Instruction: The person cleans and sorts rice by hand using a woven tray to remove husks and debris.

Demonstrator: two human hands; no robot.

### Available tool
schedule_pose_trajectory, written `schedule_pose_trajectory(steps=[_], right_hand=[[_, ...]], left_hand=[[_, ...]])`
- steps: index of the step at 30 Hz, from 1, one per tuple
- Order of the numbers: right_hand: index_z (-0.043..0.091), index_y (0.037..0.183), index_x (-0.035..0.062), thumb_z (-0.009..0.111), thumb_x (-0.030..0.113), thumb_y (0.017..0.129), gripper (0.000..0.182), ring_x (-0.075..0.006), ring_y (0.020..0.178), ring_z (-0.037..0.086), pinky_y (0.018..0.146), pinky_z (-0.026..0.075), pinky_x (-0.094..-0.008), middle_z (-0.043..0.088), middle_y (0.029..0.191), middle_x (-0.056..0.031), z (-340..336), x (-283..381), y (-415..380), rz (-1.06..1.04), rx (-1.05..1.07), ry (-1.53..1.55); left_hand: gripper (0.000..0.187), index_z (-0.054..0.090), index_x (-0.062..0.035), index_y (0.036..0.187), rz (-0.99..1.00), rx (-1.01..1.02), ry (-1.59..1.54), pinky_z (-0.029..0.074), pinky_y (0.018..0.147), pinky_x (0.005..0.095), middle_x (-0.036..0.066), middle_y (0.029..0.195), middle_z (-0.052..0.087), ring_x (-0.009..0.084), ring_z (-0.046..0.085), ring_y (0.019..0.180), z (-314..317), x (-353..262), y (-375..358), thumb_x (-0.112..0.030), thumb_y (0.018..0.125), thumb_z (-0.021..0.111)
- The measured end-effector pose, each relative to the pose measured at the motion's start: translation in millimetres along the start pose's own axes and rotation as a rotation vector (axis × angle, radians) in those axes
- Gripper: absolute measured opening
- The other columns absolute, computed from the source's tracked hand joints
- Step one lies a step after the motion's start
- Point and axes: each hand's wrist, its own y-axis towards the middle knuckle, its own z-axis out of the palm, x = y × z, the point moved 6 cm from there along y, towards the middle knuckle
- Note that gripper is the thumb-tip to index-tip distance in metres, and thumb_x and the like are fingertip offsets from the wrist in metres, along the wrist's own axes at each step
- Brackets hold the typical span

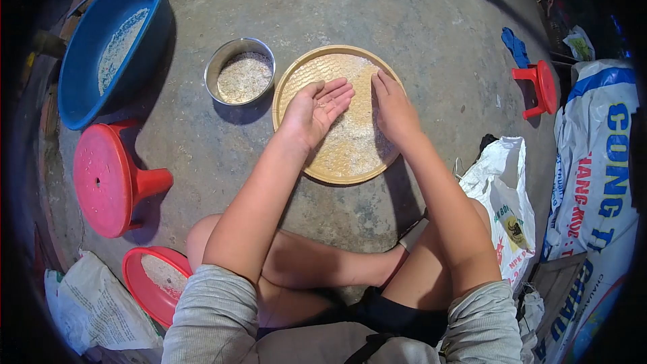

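Observation:
A round woven tray with a raised rim lies on the concrete floor, with pale grains scattered across it. Over its left part my left hand is turned palm up, fingers stretched out, with a few small grains on the palm and fingers. My right hand is over the tray's right side, back of the hand up, fingers extended and pointing away from me; its palm is hidden. Left of the tray stands a metal bowl holding pale grains.
At the left are a large blue basin, a red stool and a red basin with pale contents. A white sack lies beside my right knee. Farther right are another red stool and large printed sacks.

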Motion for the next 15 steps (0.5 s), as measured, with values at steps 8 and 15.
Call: schedule_pose_trajectory(steps=[8,15], right_hand=[[0.05,0.111,-0.007,0.05,-0.002,0.084,0.028,-0.0343,0.109,0.053,0.088,0.05,-0.0396,0.05,0.114,-0.0199,3.2,2.5,-12.6,0.352,0.324,-0.153],[0.049,0.108,-0.0092,0.054,-0.001,0.083,0.027,-0.0356,0.104,0.054,0.087,0.051,-0.039,0.049,0.111,-0.0231,11.8,12.1,-37.1,0.383,0.368,-0.266]], left_hand=[[0.044,0.041,0.0132,0.128,0.019,0.015,-0.015,0.05,0.099,0.038,0.026,0.131,0.048,0.0334,0.052,0.121,-1.3,-6.4,-0.4,-0.019,0.101,0.027],[0.044,0.041,0.0138,0.127,0.007,-0.005,0.004,0.05,0.098,0.0381,0.027,0.129,0.049,0.0332,0.053,0.12,-2.9,-3.5,2.1,-0.02,0.101,0.028]])
